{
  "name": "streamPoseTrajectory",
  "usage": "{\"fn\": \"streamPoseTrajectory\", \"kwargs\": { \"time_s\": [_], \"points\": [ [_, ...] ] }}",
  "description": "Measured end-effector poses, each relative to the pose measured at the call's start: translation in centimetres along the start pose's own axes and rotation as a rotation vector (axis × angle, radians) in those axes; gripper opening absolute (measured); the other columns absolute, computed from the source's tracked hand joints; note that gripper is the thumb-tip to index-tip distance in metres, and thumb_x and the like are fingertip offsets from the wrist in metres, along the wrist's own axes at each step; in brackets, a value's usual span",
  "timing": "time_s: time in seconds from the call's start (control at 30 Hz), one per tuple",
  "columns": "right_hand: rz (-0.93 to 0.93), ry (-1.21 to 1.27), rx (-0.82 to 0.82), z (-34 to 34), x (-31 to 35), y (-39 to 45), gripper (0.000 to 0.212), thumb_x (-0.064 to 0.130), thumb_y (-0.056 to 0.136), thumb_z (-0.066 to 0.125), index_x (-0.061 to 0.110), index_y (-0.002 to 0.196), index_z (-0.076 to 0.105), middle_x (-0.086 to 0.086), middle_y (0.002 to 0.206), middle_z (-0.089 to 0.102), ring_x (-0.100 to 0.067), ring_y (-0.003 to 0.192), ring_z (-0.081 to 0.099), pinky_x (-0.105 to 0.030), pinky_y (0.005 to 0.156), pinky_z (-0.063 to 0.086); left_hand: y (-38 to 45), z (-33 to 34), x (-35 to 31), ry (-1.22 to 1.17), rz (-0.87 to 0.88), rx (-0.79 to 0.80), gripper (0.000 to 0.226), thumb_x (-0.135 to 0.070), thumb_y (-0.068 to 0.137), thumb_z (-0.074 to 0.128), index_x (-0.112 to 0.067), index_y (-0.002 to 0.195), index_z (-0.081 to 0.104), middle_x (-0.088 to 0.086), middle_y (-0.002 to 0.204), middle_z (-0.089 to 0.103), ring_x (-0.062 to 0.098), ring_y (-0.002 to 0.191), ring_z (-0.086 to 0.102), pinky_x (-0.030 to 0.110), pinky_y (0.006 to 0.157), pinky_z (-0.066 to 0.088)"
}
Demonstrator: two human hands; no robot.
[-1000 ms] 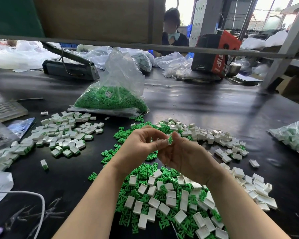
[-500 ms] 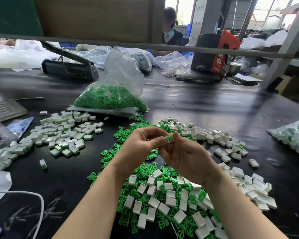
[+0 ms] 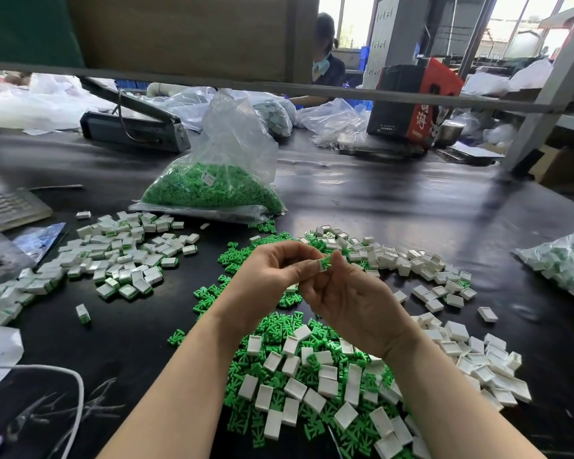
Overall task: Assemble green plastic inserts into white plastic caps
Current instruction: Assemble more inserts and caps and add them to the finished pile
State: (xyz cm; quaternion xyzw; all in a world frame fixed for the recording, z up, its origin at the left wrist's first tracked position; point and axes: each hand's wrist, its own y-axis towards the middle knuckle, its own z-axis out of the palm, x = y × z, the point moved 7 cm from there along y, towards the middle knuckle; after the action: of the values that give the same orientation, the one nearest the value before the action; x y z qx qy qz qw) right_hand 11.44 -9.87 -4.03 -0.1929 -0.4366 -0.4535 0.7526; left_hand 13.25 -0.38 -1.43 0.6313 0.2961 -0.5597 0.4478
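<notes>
Far left on the black table [image 3: 395,207]: pile of finished caps [image 3: 120,260], green showing at edges, well apart from the hands. Behind centre, clear bag of green inserts [image 3: 212,190]. Centre, raised above the table: left hand [image 3: 265,276] pinches a white cap [image 3: 318,265] w/ thumb + forefinger; right hand [image 3: 352,299], fingers curled, pinches a green insert [image 3: 326,261] against that cap, apparently partway in. Below wrists, mixed heap of loose parts [image 3: 312,376]; more empty caps [image 3: 411,260] to the right. Risk, imo: insert goes in skewed or half-seated if pressed off-axis; small part could slip from the fingertips + drop into the heap.
</notes>
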Motion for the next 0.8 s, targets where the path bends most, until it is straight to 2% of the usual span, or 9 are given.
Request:
{"fn": "streamPoseTrajectory", "kwargs": {
  "time_s": [0.13, 0.3, 0.5, 0.7, 0.8],
  "points": [
    [0.014, -0.011, 0.001, 0.18, 0.11, 0.08, 0.044, 0.046, 0.093, 0.046, 0.007, 0.094, 0.066, -0.009, 0.079, 0.063, -0.016, 0.075, 0.059, -0.024, 0.076, 0.050, -0.07, 0.03, -0.18, 0.002, 0.000, -0.007, 0.009, -0.003, 0.091, 0.061, -0.008, 0.089, 0.067, 0.000, 0.055, 0.061, 0.013, 0.051, 0.058, 0.019, 0.055, 0.049],
    [-0.001, -0.036, -0.021, 0.19, 0.13, 0.16, 0.039, 0.045, 0.089, 0.051, 0.009, 0.089, 0.067, -0.006, 0.074, 0.063, -0.014, 0.071, 0.059, -0.021, 0.071, 0.049, -0.01, 0.06, -0.18, 0.020, 0.005, -0.004, 0.008, -0.003, 0.091, 0.061, -0.009, 0.090, 0.067, -0.006, 0.058, 0.064, 0.007, 0.055, 0.060, 0.018, 0.058, 0.049],
    [-0.020, 0.010, -0.014, -0.17, 0.06, 0.29, 0.042, 0.039, 0.089, 0.053, 0.000, 0.103, 0.056, -0.008, 0.073, 0.058, -0.014, 0.067, 0.057, -0.020, 0.065, 0.049, 0.04, 0.08, -0.19, -0.015, 0.011, 0.000, 0.018, -0.005, 0.089, 0.062, -0.017, 0.083, 0.072, 0.007, 0.063, 0.064, 0.012, 0.058, 0.061, 0.017, 0.061, 0.051],
    [-0.056, 0.086, -0.037, -0.43, -0.13, 0.41, 0.034, 0.026, 0.088, 0.058, 0.006, 0.113, 0.070, -0.006, 0.076, 0.060, -0.012, 0.068, 0.060, -0.018, 0.069, 0.055, 0.21, 0.21, -0.28, -0.012, 0.024, 0.006, 0.012, -0.012, 0.085, 0.065, -0.019, 0.083, 0.074, 0.006, 0.068, 0.066, 0.010, 0.064, 0.063, 0.018, 0.068, 0.051],
    [-0.055, 0.087, -0.019, 0.01, -0.08, 0.52, 0.036, 0.032, 0.090, 0.057, 0.004, 0.109, 0.069, -0.006, 0.076, 0.061, -0.012, 0.069, 0.060, -0.019, 0.069, 0.054, 0.35, -0.06, -0.23, -0.021, 0.027, -0.022, 0.011, -0.017, 0.080, 0.066, -0.023, 0.082, 0.075, 0.001, 0.069, 0.068, 0.009, 0.065, 0.063, 0.019, 0.067, 0.051]
  ]
}}
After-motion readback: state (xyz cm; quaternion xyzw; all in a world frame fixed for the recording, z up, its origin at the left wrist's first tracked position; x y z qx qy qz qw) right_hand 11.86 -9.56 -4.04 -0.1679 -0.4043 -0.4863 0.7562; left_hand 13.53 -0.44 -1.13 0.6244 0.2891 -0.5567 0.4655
